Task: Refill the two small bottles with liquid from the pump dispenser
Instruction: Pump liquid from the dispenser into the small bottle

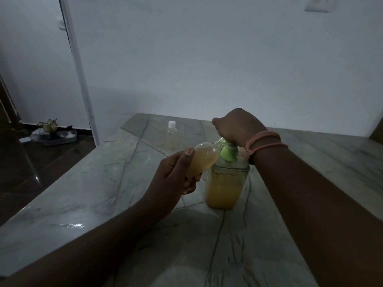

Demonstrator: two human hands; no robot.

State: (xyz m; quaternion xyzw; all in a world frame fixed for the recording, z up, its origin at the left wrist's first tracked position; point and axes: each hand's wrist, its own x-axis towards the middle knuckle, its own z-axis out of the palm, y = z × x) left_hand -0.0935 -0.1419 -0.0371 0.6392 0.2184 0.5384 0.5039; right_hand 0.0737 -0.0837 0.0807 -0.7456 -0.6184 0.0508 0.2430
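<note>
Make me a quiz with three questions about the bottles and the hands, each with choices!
1. Where is the capped bottle?
A. standing on the table, behind the dispenser
B. in the right hand
C. on the floor

2. What colour is the pump?
A. red
B. green
C. black

3. What is the left hand doing?
A. resting flat
B. pointing
C. holding a small bottle tilted at the pump

Answers: 1 A, it stands alone on the table beyond the dispenser. 2 B, the pump is light green. 3 C, its fingers wrap the tilted bottle while the right hand presses the pump.
</note>
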